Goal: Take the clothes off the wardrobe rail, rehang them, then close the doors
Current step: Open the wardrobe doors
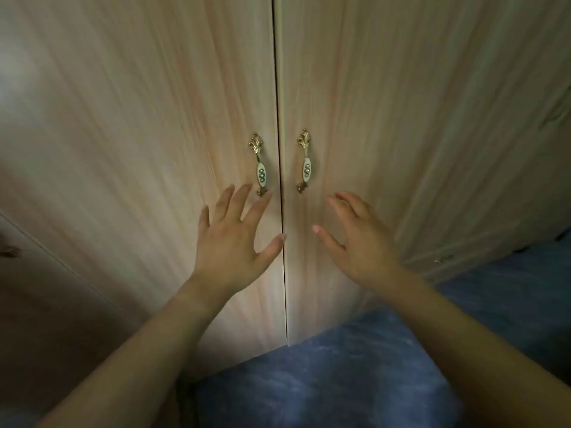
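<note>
Wardrobe doors (154,118) hide the inside; your left hand (231,242) and right hand (361,239) hold nothing, fingers spread apart, over blue carpet (340,381).

The left door (139,149) and the right door (401,134) in front of me are pale beige wood with a light pink tone, and thin darker grain streaks run down them. Between them is a narrow dark line. The left handle (259,168) and the right handle (305,163) are gold, each with a cream oval in the middle that carries three small grey-green dots. The floor (355,381) is blue with cloudy lighter patches.
</note>
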The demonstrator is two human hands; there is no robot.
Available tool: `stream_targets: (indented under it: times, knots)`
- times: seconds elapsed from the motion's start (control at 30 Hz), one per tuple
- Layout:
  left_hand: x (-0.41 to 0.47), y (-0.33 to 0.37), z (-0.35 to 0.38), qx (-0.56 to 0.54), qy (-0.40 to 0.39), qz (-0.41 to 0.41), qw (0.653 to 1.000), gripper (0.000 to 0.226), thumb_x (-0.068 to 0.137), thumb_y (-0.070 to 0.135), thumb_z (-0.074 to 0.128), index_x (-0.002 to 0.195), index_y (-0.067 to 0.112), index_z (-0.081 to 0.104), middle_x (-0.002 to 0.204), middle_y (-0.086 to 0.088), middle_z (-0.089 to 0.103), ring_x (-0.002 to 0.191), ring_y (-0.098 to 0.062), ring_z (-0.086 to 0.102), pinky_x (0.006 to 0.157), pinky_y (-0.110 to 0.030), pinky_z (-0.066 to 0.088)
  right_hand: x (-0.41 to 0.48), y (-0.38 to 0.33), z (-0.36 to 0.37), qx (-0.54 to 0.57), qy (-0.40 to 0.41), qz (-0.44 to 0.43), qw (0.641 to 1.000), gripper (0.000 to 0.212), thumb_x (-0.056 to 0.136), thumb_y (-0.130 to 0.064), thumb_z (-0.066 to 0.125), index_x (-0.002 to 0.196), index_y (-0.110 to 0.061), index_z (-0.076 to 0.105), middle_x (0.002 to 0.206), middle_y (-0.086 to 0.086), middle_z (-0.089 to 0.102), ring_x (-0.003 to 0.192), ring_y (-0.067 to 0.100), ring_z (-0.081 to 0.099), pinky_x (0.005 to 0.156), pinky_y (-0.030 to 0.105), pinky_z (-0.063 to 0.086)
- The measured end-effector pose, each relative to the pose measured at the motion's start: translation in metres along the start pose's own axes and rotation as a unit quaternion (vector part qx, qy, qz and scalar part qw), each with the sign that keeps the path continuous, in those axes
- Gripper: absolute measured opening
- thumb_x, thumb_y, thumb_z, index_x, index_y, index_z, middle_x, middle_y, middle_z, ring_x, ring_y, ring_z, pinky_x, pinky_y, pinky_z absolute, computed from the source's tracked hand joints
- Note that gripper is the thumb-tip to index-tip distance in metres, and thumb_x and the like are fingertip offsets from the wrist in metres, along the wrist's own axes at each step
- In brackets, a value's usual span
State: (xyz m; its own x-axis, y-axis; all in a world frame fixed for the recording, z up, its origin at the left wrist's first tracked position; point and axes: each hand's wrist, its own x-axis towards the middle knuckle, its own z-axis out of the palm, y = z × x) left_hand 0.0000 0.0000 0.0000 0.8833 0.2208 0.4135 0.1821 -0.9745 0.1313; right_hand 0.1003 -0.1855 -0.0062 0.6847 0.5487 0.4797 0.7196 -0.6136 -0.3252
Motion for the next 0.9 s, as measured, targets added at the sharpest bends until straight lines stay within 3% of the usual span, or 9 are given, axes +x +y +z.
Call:
stream_targets:
  times: [0.17,0.33,0.5,0.6,0.73,0.83,0.9]
  knots:
    - [0.048,-0.014,0.012,0.060,0.075,-0.009,0.995,0.069,0.081,0.058,0.041,0.142,0.027,0.037,0.153,-0.011,0.027,0.141,-0.034,0.022,0.102,-0.061,0.028,0.071,0.013,0.022,0.078,0.020,-0.019,0.997,0.061,0.088,-0.035,0.060,0.140,-0.012,0.038,0.138,0.010,0.043,0.121,0.028,0.046,0.091,0.037,0.044]
    - [0.069,-0.030,0.040,0.170,0.121,-0.014,0.978,0.075,0.080,0.049,0.050,0.147,0.025,0.026,0.155,-0.012,0.013,0.140,-0.036,0.019,0.102,-0.060,0.028,0.097,0.027,0.057,0.206,0.079,-0.049,0.974,0.063,0.086,-0.021,0.063,0.141,-0.008,0.034,0.135,0.012,0.046,0.110,0.027,0.056,0.084,0.030,0.049]
    - [0.069,-0.037,0.051,0.188,0.152,-0.008,0.970,0.073,0.085,0.049,0.046,0.149,0.030,0.015,0.156,-0.009,0.008,0.143,-0.032,0.012,0.105,-0.058,0.021,0.098,0.029,0.076,0.312,0.122,-0.041,0.941,0.064,0.084,-0.007,0.066,0.138,-0.020,0.033,0.123,0.011,0.060,0.102,0.012,0.057,0.083,0.004,0.041]
    - [0.070,-0.037,0.052,0.182,0.162,-0.010,0.970,0.072,0.086,0.049,0.046,0.148,0.032,0.014,0.156,-0.009,0.010,0.144,-0.030,0.008,0.106,-0.057,0.019,0.097,0.027,0.079,0.341,0.121,-0.022,0.932,0.064,0.087,-0.006,0.063,0.137,-0.027,0.029,0.118,0.012,0.061,0.102,0.018,0.060,0.086,0.013,0.046]
    - [0.071,-0.039,0.055,0.168,0.175,-0.001,0.970,0.072,0.084,0.047,0.049,0.147,0.031,0.019,0.155,-0.010,0.012,0.144,-0.028,0.008,0.104,-0.057,0.021,0.088,0.023,0.077,0.350,0.124,-0.032,0.928,0.063,0.090,-0.007,0.056,0.141,-0.029,0.026,0.136,0.003,0.051,0.116,0.020,0.056,0.093,0.033,0.049]
    - [0.073,-0.042,0.055,0.159,0.177,0.009,0.971,0.069,0.083,0.048,0.050,0.145,0.027,0.028,0.154,-0.011,0.016,0.143,-0.028,0.009,0.101,-0.055,0.022,0.077,0.023,0.072,0.339,0.126,-0.024,0.932,0.063,0.092,-0.010,0.052,0.143,-0.033,0.023,0.130,-0.008,0.050,0.114,0.010,0.054,0.093,0.032,0.050]
    - [0.072,-0.044,0.052,0.140,0.163,0.020,0.976,0.067,0.084,0.050,0.045,0.144,0.027,0.029,0.154,-0.011,0.016,0.142,-0.028,0.009,0.100,-0.056,0.021,0.068,0.020,0.069,0.303,0.142,-0.022,0.942,0.058,0.093,-0.015,0.050,0.145,-0.025,0.026,0.116,-0.006,0.052,0.102,0.007,0.053,0.087,0.029,0.051]
